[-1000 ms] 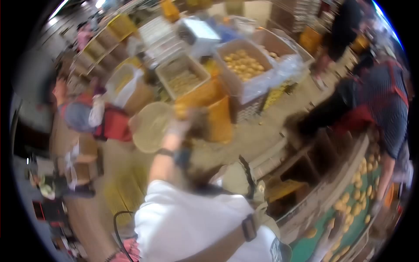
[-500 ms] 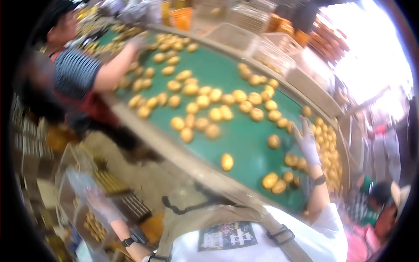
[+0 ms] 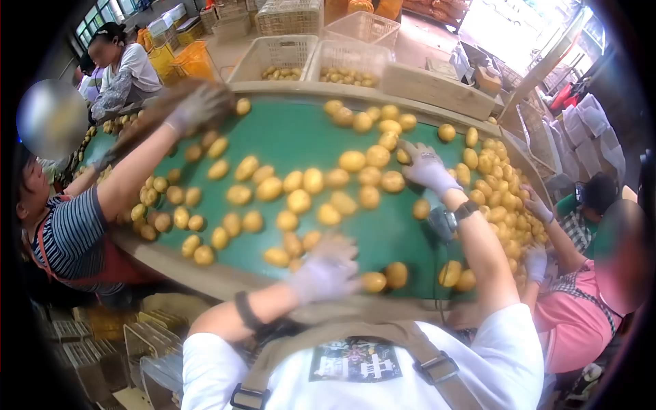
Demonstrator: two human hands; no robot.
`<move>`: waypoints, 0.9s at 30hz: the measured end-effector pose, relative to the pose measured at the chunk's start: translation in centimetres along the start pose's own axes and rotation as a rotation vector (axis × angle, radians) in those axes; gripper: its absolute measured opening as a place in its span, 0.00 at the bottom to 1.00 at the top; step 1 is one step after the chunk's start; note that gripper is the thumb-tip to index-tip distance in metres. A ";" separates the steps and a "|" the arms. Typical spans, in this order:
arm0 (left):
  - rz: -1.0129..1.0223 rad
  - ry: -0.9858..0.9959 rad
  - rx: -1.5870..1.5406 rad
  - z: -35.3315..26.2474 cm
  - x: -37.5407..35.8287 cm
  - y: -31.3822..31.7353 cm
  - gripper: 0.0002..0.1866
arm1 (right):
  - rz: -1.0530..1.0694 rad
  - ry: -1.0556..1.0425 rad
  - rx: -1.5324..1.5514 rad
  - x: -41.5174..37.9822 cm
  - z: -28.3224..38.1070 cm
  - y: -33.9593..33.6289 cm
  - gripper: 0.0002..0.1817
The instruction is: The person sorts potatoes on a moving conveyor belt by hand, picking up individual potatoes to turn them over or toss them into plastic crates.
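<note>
A: You stand at a green desk (image 3: 393, 234); its near rim runs on your side of your left hand (image 3: 324, 268); where do the potatoes (image 3: 313, 181) lie?

B: They are scattered between your hands and out beyond both; a dense heap (image 3: 499, 181) sits to the right of your right hand (image 3: 425, 169); farther past that hand, to the right, the room has a bright opening (image 3: 519, 31).

A: And how are your hands set?

B: Your right is loose, fingers spread beside a small potato (image 3: 403, 156); your left is blurred, so I can't tell whether it grasps anything.

A: Any containers?

B: Across the desk, beyond your right hand and to its left, a pale crate (image 3: 277, 49) holds potatoes; a second crate (image 3: 350, 55) just beside it holds more; an orange container (image 3: 196, 60) stands farther left, its contents unclear.
</note>
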State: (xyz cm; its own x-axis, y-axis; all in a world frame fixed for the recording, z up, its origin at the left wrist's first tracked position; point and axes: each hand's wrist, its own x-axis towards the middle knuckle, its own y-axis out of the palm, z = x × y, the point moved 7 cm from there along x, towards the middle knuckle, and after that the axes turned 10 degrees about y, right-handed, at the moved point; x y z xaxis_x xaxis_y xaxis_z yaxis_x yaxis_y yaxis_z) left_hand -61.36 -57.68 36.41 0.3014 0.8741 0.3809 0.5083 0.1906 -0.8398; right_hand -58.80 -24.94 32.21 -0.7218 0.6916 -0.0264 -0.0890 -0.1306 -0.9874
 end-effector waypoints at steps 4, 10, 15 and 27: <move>0.131 -0.321 0.305 6.1 -5.8 -4.6 0.06 | 0.179 -0.026 0.184 -1.5 -1.1 -3.1 0.30; 0.312 -0.893 0.666 12.9 -13.4 -13.6 0.14 | 0.312 -0.090 0.317 -3.1 6.0 -5.9 0.33; -0.115 -0.455 0.291 10.8 0.0 -8.4 0.31 | 0.482 -0.183 -0.021 -3.2 7.6 -5.0 0.33; 0.040 -0.521 0.005 12.8 10.5 3.2 0.28 | 0.192 -0.097 0.422 -9.0 -3.2 -2.6 0.21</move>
State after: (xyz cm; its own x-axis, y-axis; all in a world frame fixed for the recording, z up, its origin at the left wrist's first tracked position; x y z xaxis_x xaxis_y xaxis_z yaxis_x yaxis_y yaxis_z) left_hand -66.87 -42.20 32.72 -0.1216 0.9869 0.1061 0.5007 0.1533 -0.8520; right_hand -49.85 -28.53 34.47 -0.8115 0.5596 -0.1682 -0.2041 -0.5411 -0.8158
